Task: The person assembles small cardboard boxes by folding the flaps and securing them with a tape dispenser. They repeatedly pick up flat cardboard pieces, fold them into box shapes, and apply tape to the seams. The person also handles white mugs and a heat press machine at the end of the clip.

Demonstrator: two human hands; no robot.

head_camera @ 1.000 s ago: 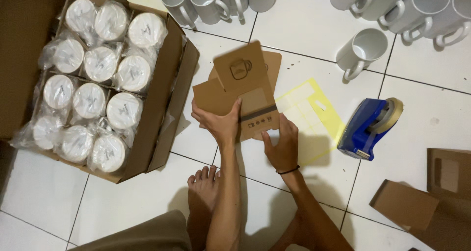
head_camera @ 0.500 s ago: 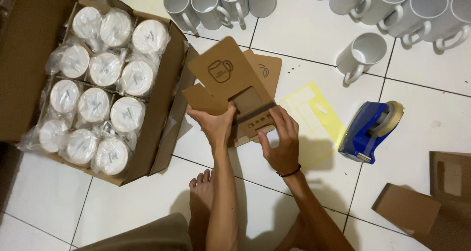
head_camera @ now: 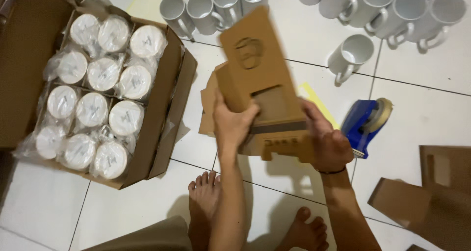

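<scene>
A: What is seen in the head view?

B: A flat cardboard box [head_camera: 265, 89] is held up above the floor [head_camera: 422, 99], tilted and partly blurred. It is gripped by the left hand [head_camera: 233, 126] at its left edge and by the right hand [head_camera: 328, 143] at its lower right; the fingers of both are closed around the card.

A: How far along is the work judged to be?

B: Early, it seems. The box is not yet opened into shape, and more flat blanks [head_camera: 208, 109] lie under it. A carton [head_camera: 169, 109] of wrapped mugs [head_camera: 103, 74] is full at the left, and loose mugs [head_camera: 351, 57] are lined up at the top.

A: Is anything in the way?

B: A blue tape dispenser [head_camera: 365, 126] lies just beside the right hand, and cardboard pieces [head_camera: 422, 202] are at the lower right. Bare feet [head_camera: 206, 197] are placed below the box.
</scene>
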